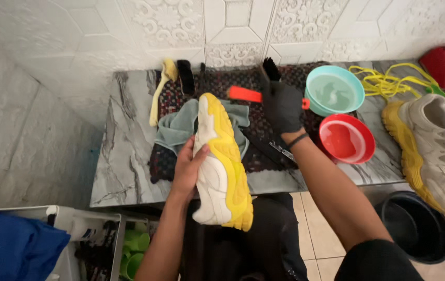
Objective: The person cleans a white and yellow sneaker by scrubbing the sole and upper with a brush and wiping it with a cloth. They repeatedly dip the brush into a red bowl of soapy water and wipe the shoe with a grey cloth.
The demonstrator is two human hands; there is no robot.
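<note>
Fingers of the left hand (188, 169) were wrapped around the side of a white sneaker with a yellow sole (221, 166), thumb on the upper, gripping it sole-side turned to the right, toe pointing toward the wall. Shoe was held above the near edge of the grey marble counter (123, 156), its toe over a grey-green cloth (178, 127) lying on a dark woven mat (222, 86).

Left of the counter: white bin (74, 224) with something blue (14, 247) beside it. At the back of the mat: a yellow-handled brush (161, 86) and a black brush (185, 77), lying side by side.

Right hand (282, 106), in a black glove, was closed on a brush with red handle (247, 94) and black bristles, raised over the mat just right of the shoe. Fingers curled tight round the handle; black band on the wrist.

Further right: teal bowl (335, 89) with liquid, red bowl (347, 139) just in front of it, near the gloved hand. Yellow laces (389, 80) piled behind. Second matching sneaker (436, 151) lay on the counter's right end, well apart from the held one. Black bucket (415, 226) on the floor below it. Red object (441, 65) in the far corner, can't tell what.
</note>
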